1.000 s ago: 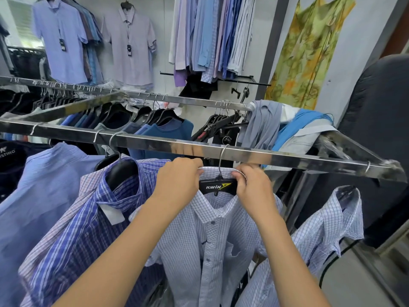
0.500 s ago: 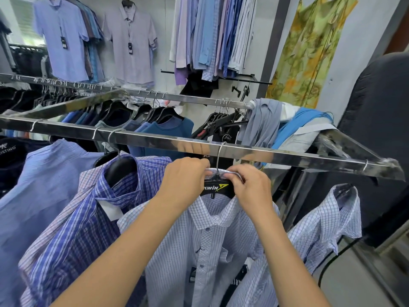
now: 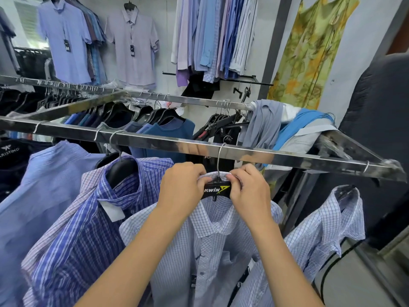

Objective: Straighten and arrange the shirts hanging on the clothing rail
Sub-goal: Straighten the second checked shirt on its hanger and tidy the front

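under the rail point(image 3: 265, 156), pale checked shirt point(image 3: 212, 258) (kwin hanger point(image 3: 216, 190)), left hand point(image 3: 179, 189) and right hand point(image 3: 248, 192) pinching its collar point(image 3: 205, 220)

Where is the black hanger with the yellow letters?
In the head view, the black hanger hangs near the middle from the front rail, between the left hand and the right hand, which both pinch the collar of the checked shirt.

One head-worn view — close above the clothing rail point(image 3: 221, 149), facing forward and down.
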The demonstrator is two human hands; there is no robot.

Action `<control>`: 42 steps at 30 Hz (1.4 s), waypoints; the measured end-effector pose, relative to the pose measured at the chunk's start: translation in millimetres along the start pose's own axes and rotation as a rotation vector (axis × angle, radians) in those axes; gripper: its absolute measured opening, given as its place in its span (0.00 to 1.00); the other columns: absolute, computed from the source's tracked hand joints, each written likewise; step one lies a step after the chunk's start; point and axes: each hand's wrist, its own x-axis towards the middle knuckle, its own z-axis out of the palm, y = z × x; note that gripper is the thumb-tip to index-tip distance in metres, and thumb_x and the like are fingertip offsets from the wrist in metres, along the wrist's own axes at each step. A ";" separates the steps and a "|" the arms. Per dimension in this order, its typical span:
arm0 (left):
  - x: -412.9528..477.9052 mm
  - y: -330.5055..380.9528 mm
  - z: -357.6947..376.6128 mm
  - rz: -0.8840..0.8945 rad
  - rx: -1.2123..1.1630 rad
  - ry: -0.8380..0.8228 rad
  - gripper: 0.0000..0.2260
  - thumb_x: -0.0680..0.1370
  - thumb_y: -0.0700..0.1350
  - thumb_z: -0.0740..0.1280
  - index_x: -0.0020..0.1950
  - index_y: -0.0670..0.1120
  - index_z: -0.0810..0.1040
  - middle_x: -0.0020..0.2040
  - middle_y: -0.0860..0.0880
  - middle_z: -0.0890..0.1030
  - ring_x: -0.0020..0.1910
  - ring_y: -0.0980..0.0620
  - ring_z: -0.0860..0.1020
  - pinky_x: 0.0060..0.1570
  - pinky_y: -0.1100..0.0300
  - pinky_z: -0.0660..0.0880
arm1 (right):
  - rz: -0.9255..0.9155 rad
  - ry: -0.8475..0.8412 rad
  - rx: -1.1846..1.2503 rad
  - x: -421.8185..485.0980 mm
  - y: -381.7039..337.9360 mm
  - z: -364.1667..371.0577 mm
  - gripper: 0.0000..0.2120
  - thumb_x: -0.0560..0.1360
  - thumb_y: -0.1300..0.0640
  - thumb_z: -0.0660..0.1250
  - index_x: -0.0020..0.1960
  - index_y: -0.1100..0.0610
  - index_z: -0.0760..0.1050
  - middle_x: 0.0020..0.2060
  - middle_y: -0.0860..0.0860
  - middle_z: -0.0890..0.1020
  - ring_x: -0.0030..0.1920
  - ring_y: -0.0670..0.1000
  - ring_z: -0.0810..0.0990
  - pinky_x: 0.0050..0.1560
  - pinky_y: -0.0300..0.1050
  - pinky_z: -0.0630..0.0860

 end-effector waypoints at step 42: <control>19.1 -22.3 16.2 -0.155 -0.154 -0.092 0.08 0.79 0.53 0.67 0.52 0.57 0.85 0.45 0.51 0.80 0.45 0.49 0.80 0.45 0.52 0.77 | 0.345 -0.132 0.280 20.8 14.0 0.4 0.03 0.74 0.51 0.74 0.47 0.45 0.87 0.38 0.42 0.83 0.42 0.43 0.81 0.49 0.43 0.78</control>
